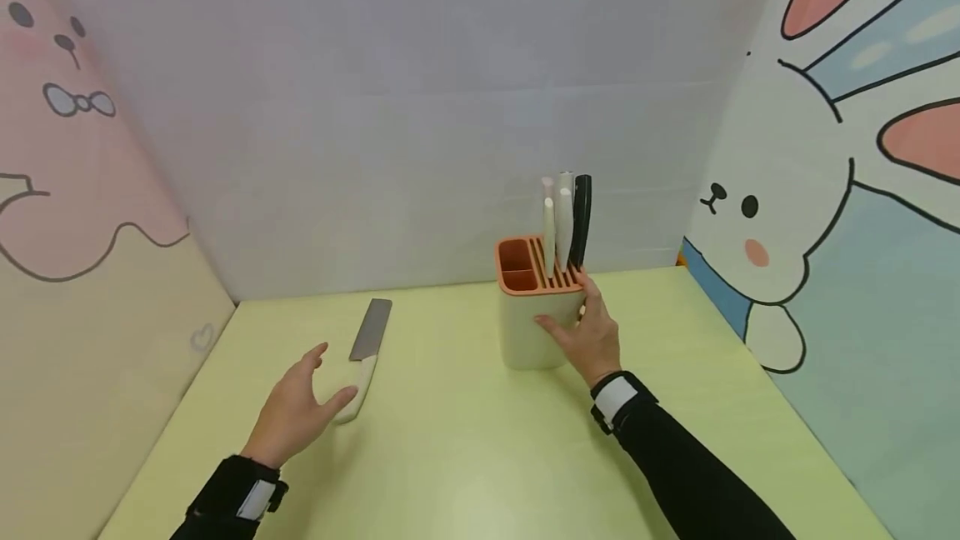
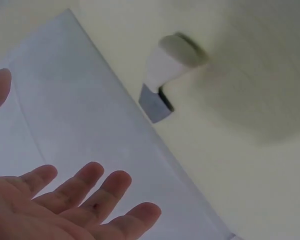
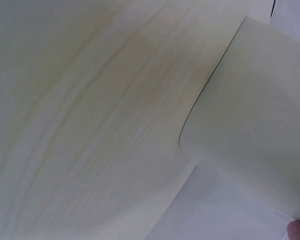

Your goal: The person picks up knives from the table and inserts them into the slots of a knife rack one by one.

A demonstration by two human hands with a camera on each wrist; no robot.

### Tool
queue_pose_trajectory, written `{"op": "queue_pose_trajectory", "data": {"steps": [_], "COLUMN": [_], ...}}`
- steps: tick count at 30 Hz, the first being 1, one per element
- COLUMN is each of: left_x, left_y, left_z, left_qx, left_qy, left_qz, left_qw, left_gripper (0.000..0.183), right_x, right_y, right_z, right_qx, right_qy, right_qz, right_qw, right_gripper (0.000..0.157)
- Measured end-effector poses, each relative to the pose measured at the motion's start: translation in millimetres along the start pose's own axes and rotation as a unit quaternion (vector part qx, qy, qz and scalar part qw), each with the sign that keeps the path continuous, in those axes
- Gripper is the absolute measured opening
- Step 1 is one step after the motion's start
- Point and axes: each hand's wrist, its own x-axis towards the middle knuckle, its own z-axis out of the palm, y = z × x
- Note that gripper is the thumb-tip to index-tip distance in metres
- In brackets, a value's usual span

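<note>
A kitchen knife (image 1: 367, 357) with a broad grey blade and a white handle lies on the table, blade pointing away from me. My left hand (image 1: 296, 407) hovers beside its handle, thumb and fingers spread and holding nothing. In the left wrist view the knife (image 2: 165, 70) appears beyond the spread fingers (image 2: 115, 185). To the right stands a pale knife block (image 1: 525, 332) with an orange slotted top. Several white-handled pieces and one black handle (image 1: 581, 219) stick up from its slots. My right hand (image 1: 592, 340) grips its right front corner, thumb across the front face.
The pale yellow table (image 1: 435, 457) meets a plain whitish back wall (image 1: 375, 148) just behind the block. Side panels with cartoon animals (image 1: 780, 240) flank it left and right. The block's orange top also has two square compartments (image 1: 516, 255).
</note>
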Motion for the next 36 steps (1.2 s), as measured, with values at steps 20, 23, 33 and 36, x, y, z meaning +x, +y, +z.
{"op": "queue_pose_trajectory", "data": {"steps": [20, 23, 33, 36], "left_x": [30.8, 39.8, 42.8, 43.5], "left_y": [5.6, 11.3, 20.0, 23.8], "left_z": [56.1, 60.4, 70.7, 68.8], "left_qx": [0.067, 0.086, 0.123, 0.141], "left_qy": [-0.096, -0.087, -0.096, -0.099], "left_qz": [0.018, 0.020, 0.006, 0.024], "left_qw": [0.9930, 0.9923, 0.9878, 0.9848], "left_gripper": [0.089, 0.087, 0.079, 0.072], "right_x": [22, 24, 19, 22], "right_y": [12, 13, 7, 4], "right_z": [-42.4, -49.8, -59.2, -59.4], "right_qx": [0.003, -0.002, -0.006, -0.006], "right_qy": [0.003, 0.002, -0.005, -0.005], "right_qz": [0.044, 0.046, 0.040, 0.044], "right_qw": [0.999, 0.999, 0.999, 0.999], "right_gripper": [0.098, 0.097, 0.096, 0.096]}}
